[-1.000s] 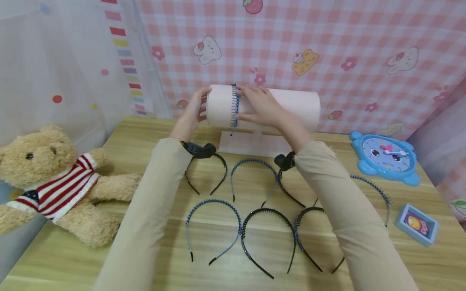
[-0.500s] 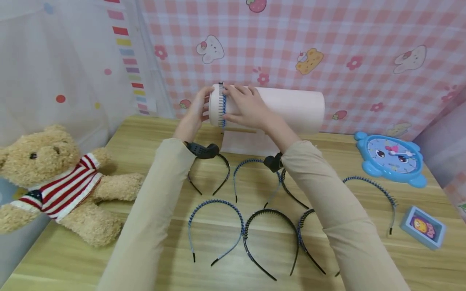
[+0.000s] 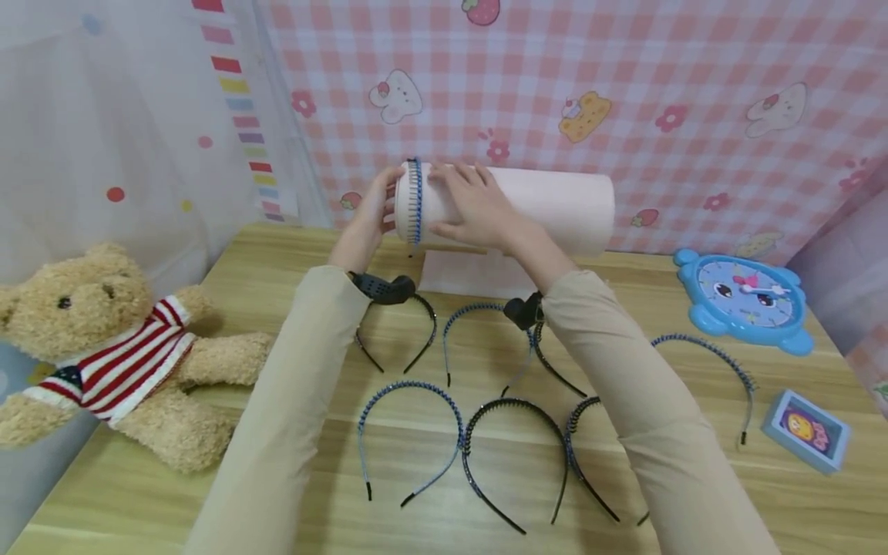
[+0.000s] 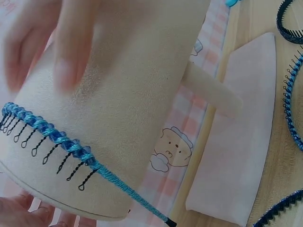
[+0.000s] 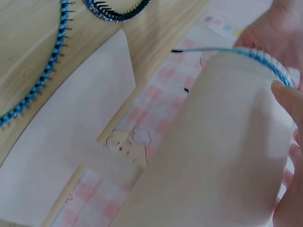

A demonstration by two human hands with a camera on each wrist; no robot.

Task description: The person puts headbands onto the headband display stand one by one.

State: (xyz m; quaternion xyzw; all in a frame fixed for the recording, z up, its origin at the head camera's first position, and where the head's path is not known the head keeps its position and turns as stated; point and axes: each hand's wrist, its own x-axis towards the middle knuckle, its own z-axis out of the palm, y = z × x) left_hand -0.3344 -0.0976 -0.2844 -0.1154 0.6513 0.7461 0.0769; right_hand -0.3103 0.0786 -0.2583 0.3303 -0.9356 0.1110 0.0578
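A blue beaded headband (image 3: 415,202) with looped wire teeth sits around the left end of a pale horizontal cylinder (image 3: 548,202). My left hand (image 3: 371,210) rests against that end, thumb at its upper rim and fingers spread; in the left wrist view its fingers (image 4: 42,213) show beyond the end. My right hand (image 3: 479,206) is over the cylinder just right of the headband, fingers spread and a small gap from the band in the head view. The left wrist view shows the band's teeth (image 4: 47,153) toward the cylinder's end and its dark tip (image 4: 171,222) hanging free.
Several blue and black headbands (image 3: 411,384) lie on the wooden table (image 3: 312,509), some partly under my right forearm. The stand's pale base (image 3: 465,274) is below the cylinder. A teddy bear (image 3: 132,362) is at left; a blue clock (image 3: 745,297) and small blue frame (image 3: 806,430) are at right.
The headband has moved left along the cylinder to near its end. My right hand moved left with it, and its fingers are now off the band. My left hand stays at the cylinder's end.
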